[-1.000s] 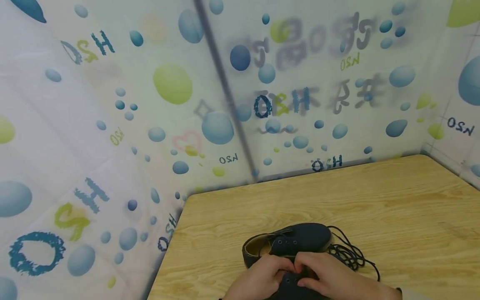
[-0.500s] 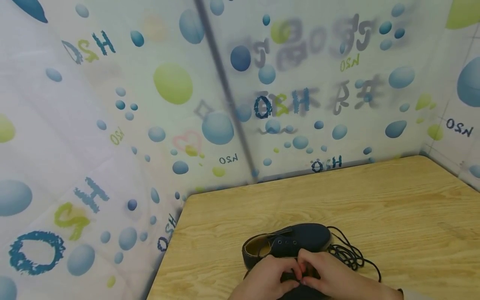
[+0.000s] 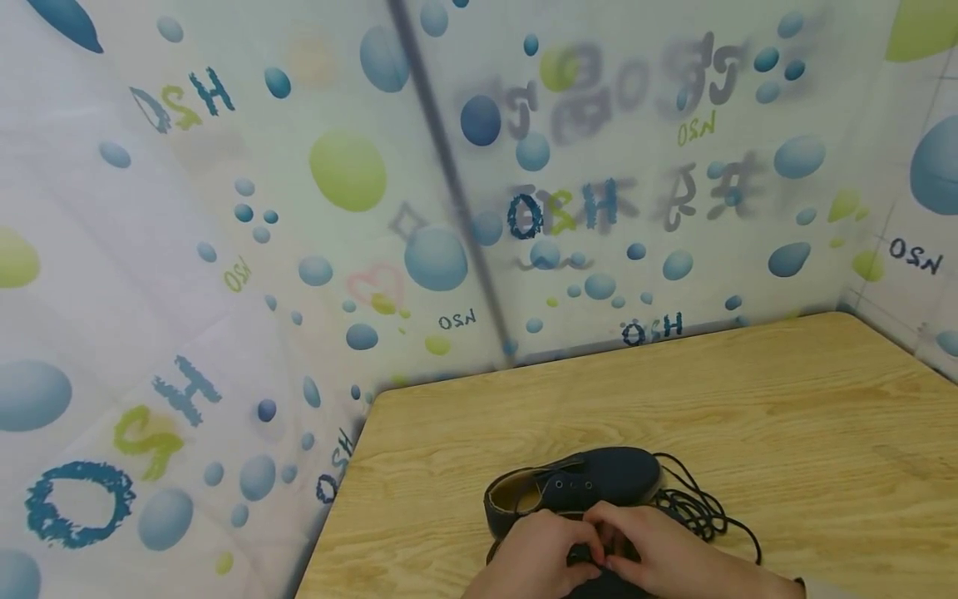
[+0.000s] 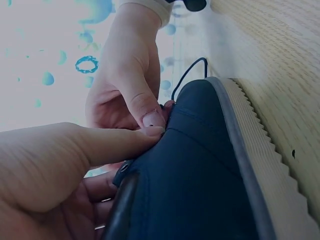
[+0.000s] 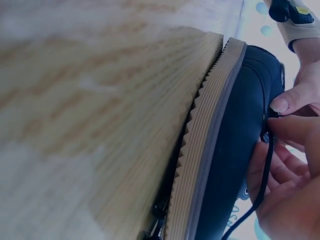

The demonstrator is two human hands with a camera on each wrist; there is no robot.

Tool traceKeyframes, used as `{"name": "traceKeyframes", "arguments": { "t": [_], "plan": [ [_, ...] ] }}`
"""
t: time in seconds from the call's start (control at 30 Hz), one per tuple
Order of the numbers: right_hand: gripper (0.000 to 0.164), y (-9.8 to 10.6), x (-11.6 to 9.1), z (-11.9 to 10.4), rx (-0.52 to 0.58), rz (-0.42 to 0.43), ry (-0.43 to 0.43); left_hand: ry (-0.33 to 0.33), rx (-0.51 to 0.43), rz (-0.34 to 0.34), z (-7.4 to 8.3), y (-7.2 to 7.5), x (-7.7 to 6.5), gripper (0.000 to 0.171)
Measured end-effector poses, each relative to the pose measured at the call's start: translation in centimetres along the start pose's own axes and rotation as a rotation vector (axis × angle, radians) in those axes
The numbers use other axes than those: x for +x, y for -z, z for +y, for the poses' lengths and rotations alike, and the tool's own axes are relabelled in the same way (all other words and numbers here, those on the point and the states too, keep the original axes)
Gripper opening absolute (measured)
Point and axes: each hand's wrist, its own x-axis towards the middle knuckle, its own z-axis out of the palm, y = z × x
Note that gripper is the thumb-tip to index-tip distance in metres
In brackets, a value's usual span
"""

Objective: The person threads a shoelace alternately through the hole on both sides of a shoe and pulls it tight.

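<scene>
Pale curtain-like walls (image 3: 262, 166) printed with blue and green drops and the letters "H2O", some of them mirrored, enclose a light wood table (image 3: 748, 399) that spreads from six round to three o'clock. At twelve o'clock a dark slanting bar (image 3: 449, 166) shows through the wall.

At five o'clock on the table sits a dark navy shoe (image 3: 614, 478), its toe pointing between two and three o'clock, with a row of eyelets along its side. A loose heap of black lace (image 3: 688, 512) lies just beyond the toe, at four o'clock of this shoe.

Right beside it, at the lower edge, is a second navy shoe (image 4: 195, 165), mostly hidden by two hands. Its pale sole has a zigzag edge. The left hand (image 3: 535, 553) pinches the eyelet flap between thumb and fingers. The right hand (image 3: 659, 541) meets it, fingers curled, thumb-tips nearly together, pinching a black cord (image 5: 265, 175); the cord's tip is hidden. A pale sleeve (image 3: 827, 589) and dark wristband (image 3: 799, 585) show at five o'clock.
</scene>
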Motion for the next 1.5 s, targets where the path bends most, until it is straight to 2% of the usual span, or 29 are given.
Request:
{"name": "traceKeyframes", "arguments": {
  "t": [0.2, 0.4, 0.53, 0.7, 0.83, 0.97, 1.13, 1.33, 1.5],
  "plan": [
    [0.016, -0.08, 0.10, 0.10, 0.006, -0.003, -0.035, -0.015, 0.017, 0.023, 0.13, -0.11, 0.06, 0.005],
    [0.019, -0.10, -0.07, -0.02, 0.030, 0.019, -0.038, -0.042, 0.011, 0.114, 0.17, -0.53, -0.16, 0.005],
    [0.022, -0.13, -0.14, 0.02, 0.002, 0.039, -0.011, -0.030, -0.018, 0.169, 0.29, -0.58, -0.44, 0.006],
    [0.017, -0.29, -0.19, 0.10, -0.050, 0.061, 0.016, -0.062, -0.054, 0.244, 0.37, -0.52, -0.56, 0.008],
    [0.015, -0.39, -0.27, 0.14, -0.069, 0.076, 0.043, -0.067, -0.066, 0.241, 0.44, -0.46, -0.61, 0.008],
    [0.015, -0.42, -0.32, 0.20, -0.088, 0.085, 0.065, -0.047, -0.068, 0.204, 0.45, -0.41, -0.71, 0.007],
    [0.013, -0.47, -0.35, 0.23, -0.100, 0.085, 0.062, -0.059, -0.022, 0.180, 0.25, -0.23, -0.77, 0.008],
    [0.011, -0.52, -0.27, 0.02, -0.096, 0.076, 0.038, -0.120, 0.018, 0.230, 0.01, -0.39, -0.83, 0.011],
    [0.009, -0.45, -0.18, -0.15, -0.106, 0.075, 0.032, -0.187, -0.011, 0.323, 0.26, -0.50, -0.93, 0.009]
  ]
}}
